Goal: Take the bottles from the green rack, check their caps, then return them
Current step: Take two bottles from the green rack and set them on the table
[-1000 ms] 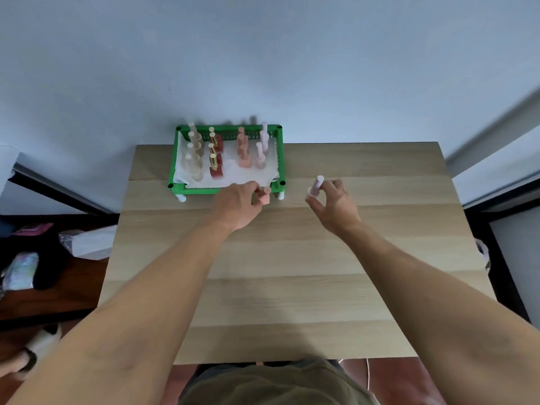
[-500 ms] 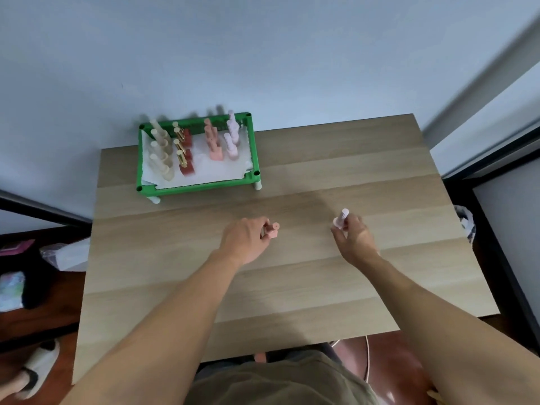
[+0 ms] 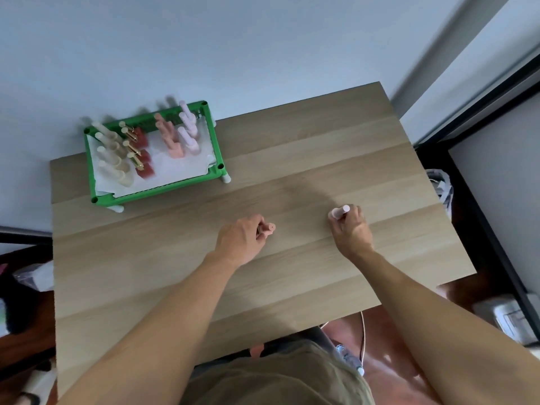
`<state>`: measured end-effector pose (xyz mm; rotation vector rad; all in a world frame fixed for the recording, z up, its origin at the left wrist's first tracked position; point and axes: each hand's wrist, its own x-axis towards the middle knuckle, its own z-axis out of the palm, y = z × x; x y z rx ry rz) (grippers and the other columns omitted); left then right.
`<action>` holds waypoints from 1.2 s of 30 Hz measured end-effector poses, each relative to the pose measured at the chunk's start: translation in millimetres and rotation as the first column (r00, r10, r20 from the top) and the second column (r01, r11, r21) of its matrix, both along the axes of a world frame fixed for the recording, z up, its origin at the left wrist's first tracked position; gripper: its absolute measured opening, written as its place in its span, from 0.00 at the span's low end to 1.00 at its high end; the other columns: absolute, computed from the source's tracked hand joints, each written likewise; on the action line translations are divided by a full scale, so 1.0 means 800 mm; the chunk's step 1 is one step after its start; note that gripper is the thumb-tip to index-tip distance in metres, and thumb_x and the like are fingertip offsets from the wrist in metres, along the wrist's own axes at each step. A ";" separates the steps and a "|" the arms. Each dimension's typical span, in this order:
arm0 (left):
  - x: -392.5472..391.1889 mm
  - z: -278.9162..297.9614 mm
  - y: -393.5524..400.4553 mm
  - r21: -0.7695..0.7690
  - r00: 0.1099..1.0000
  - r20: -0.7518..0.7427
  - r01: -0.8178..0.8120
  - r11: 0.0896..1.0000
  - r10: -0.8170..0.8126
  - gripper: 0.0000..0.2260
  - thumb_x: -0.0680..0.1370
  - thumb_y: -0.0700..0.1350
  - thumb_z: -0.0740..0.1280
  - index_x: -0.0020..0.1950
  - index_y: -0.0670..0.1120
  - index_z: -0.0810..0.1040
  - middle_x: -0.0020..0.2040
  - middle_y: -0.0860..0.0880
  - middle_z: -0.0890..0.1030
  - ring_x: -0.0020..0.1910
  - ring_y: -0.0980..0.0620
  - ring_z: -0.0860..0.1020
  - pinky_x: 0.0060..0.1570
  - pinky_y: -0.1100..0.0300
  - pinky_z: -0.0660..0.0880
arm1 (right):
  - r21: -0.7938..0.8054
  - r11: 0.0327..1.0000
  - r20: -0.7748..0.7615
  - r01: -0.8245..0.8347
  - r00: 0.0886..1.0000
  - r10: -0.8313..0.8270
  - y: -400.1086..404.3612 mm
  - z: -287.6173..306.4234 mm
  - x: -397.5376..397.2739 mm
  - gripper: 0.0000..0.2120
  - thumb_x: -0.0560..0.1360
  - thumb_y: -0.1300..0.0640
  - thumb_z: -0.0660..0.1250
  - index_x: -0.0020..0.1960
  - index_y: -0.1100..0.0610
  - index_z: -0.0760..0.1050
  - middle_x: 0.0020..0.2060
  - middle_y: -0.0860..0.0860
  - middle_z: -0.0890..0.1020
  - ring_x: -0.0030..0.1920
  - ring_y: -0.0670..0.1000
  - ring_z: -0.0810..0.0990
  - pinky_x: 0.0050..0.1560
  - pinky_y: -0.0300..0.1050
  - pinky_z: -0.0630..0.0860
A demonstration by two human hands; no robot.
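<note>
The green rack (image 3: 163, 192) stands at the table's far left corner, lined with white paper. In it stand several small bottles in rows: cream (image 3: 117, 162), red with gold caps (image 3: 143, 168), salmon pink (image 3: 172, 141) and pale lilac (image 3: 188, 138). My left hand (image 3: 239, 241) is at the middle of the table, closed around a salmon pink bottle (image 3: 269, 228) whose cap pokes out to the right. My right hand (image 3: 352, 229) is further right, gripping a pale lilac bottle (image 3: 339, 212) with its cap up.
The wooden table (image 3: 292, 176) stands against a pale wall. Beyond its right edge are a dark frame and a bag on the floor (image 3: 441, 185). Clutter and a plastic bag (image 3: 35, 276) lie on the floor at the left.
Both hands have pulled back from the rack's front edge to the middle of the table, each carrying its bottle. The camera view has shifted, so the rack now sits further left.
</note>
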<state>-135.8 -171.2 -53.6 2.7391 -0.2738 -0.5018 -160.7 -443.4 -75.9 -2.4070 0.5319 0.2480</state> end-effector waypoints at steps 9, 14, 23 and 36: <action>0.006 -0.004 -0.007 -0.002 0.998 -0.051 0.026 1.000 -0.026 0.09 0.80 0.53 0.65 0.59 0.54 0.74 0.53 0.53 0.83 0.49 0.49 0.82 0.48 0.52 0.79 | -0.001 1.000 -0.004 0.009 1.000 -0.009 -0.002 -0.003 0.002 0.18 0.81 0.49 0.65 0.62 0.62 0.71 0.57 0.59 0.75 0.57 0.61 0.74 0.53 0.57 0.75; 0.003 -0.010 -0.008 -0.015 0.998 -0.046 0.029 0.999 -0.030 0.09 0.80 0.53 0.66 0.59 0.54 0.74 0.53 0.53 0.83 0.47 0.50 0.81 0.46 0.54 0.78 | -0.004 1.000 -0.014 0.017 1.000 -0.017 -0.002 -0.006 0.000 0.18 0.80 0.49 0.65 0.60 0.62 0.73 0.55 0.59 0.76 0.57 0.61 0.74 0.55 0.57 0.75; 0.000 -0.011 -0.008 -0.043 0.996 -0.081 0.016 0.999 -0.020 0.17 0.78 0.54 0.70 0.65 0.54 0.71 0.56 0.54 0.82 0.52 0.51 0.81 0.50 0.54 0.77 | -0.039 0.998 -0.073 -0.044 0.996 0.041 -0.010 -0.003 0.001 0.14 0.81 0.62 0.58 0.65 0.59 0.74 0.60 0.58 0.75 0.61 0.60 0.75 0.59 0.54 0.73; 0.029 0.029 0.047 0.022 0.993 0.005 -0.118 0.993 0.118 0.03 0.80 0.50 0.66 0.51 0.55 0.80 0.50 0.54 0.84 0.49 0.49 0.81 0.43 0.58 0.73 | 0.103 0.991 -0.037 -0.084 0.995 0.088 -0.035 0.062 0.072 0.06 0.80 0.58 0.65 0.53 0.54 0.81 0.46 0.50 0.85 0.47 0.51 0.81 0.46 0.41 0.73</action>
